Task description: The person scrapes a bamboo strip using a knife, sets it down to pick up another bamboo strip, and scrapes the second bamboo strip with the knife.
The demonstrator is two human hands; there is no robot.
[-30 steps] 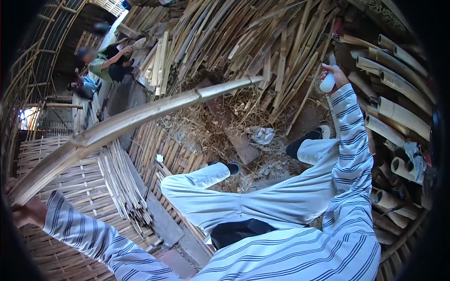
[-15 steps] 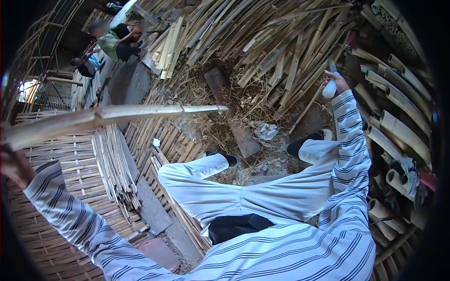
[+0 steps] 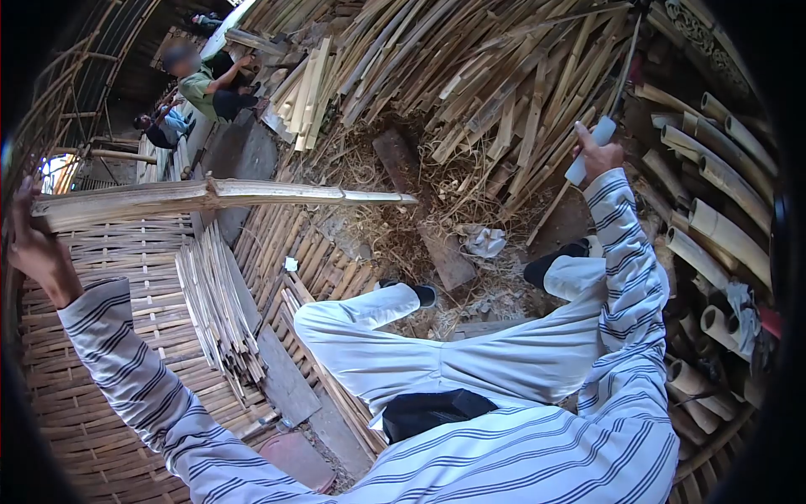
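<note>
At the left edge, my left hand point(image 3: 44, 256) is wrapped around the near end of a split bamboo pole point(image 3: 239, 192); some of its fingers show above the pole. The pole extends rightward, with its thin end over a wooden board point(image 3: 437, 244) on the ground. On the right, my right hand point(image 3: 601, 158) is closed on the pale handle of a long knife point(image 3: 604, 130). Its narrow blade points up and away, beside a heap of bamboo strips point(image 3: 504, 76).
Cut bamboo tubes point(image 3: 730, 227) are stacked at the right. Shavings point(image 3: 378, 202) cover the ground around the board. A bundle of thin strips point(image 3: 214, 311) lies on a woven bamboo mat point(image 3: 109, 336) at left. Two people point(image 3: 201, 88) sit at the upper left.
The knife has turned so its long blade now shows pointing upward. My left hand has come further into view and its end of the pole sits higher, with the pole's split face showing.
</note>
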